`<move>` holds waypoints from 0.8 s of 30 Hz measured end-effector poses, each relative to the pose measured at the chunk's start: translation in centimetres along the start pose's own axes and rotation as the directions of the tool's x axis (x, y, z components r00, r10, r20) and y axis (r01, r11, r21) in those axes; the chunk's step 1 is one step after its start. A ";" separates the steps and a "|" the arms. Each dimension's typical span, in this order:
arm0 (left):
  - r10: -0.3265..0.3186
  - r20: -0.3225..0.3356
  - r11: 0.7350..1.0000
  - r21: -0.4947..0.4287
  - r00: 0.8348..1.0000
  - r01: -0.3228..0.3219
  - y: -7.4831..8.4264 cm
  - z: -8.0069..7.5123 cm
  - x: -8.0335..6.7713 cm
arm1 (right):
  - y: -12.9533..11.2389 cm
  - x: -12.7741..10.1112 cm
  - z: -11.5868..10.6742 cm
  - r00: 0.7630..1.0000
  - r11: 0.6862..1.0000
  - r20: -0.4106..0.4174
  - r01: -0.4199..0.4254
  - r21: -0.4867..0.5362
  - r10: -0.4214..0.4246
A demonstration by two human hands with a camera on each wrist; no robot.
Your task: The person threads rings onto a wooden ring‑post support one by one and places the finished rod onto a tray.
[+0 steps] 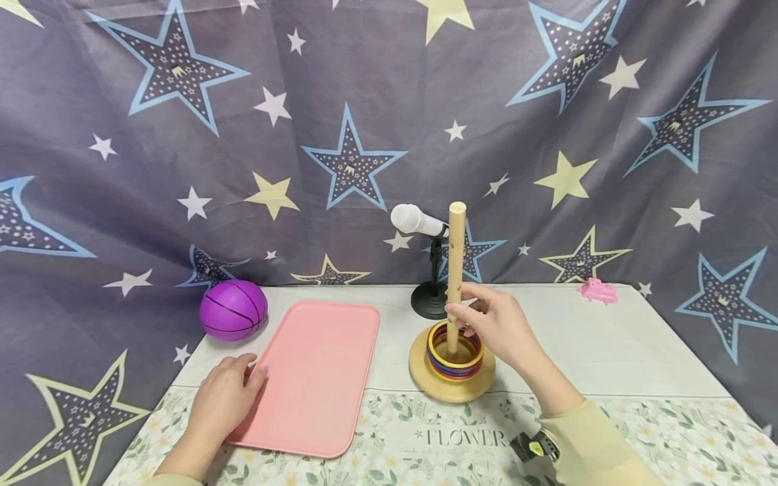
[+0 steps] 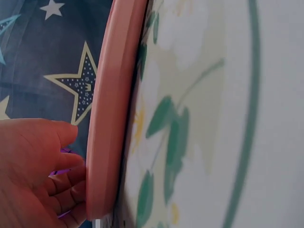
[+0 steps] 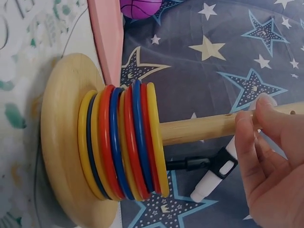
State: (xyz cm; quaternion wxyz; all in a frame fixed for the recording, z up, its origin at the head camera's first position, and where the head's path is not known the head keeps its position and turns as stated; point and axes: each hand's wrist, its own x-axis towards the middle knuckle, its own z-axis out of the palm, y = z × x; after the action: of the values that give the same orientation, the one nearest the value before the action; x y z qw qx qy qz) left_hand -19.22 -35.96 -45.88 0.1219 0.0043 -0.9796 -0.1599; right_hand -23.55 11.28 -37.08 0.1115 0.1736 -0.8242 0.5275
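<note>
A wooden peg (image 1: 454, 270) (image 3: 199, 128) stands upright on a round wooden base (image 1: 450, 390) (image 3: 61, 142). Several coloured rings (image 1: 454, 352) (image 3: 126, 142) are stacked at its foot, yellow, red and blue. My right hand (image 1: 494, 322) (image 3: 270, 161) is beside the peg about halfway up. Its fingers are nearly straight, its fingertips touch the wood, and it holds nothing. My left hand (image 1: 223, 398) (image 2: 33, 171) rests against the left rim of a flat pink tray (image 1: 316, 378) (image 2: 107, 118), with loosely bent fingers touching the rim.
A purple ball (image 1: 234, 310) (image 3: 141, 7) lies left of the tray. A white microphone (image 1: 416, 221) on a black stand is just behind the peg. At the back right lies a small pink toy (image 1: 598, 291). A star-printed cloth hangs behind the table.
</note>
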 end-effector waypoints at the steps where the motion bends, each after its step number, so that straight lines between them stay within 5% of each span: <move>1: -0.006 0.008 1.000 0.003 1.000 0.006 -0.1 0.0 0.0 | -0.2 0.0 0.0 1.000 1.000 0.002 0.004 0.003 -0.004; 13: -0.028 0.028 1.000 0.006 0.999 0.028 -1.2 -0.1 -0.2 | -2.1 0.9 1.6 0.999 0.998 0.016 0.042 0.049 -0.043; 24: -0.050 0.049 0.999 -0.014 0.998 0.050 -0.6 -0.1 -0.5 | -4.3 2.8 4.1 0.990 0.977 0.019 0.133 0.164 -0.138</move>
State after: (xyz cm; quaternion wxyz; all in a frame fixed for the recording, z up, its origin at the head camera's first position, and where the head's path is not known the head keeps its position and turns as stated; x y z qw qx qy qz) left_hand -18.73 -36.51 -46.13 0.0942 0.0240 -0.9806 -0.1704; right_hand -24.43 5.49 -34.20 0.1201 0.2457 -0.7663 0.5814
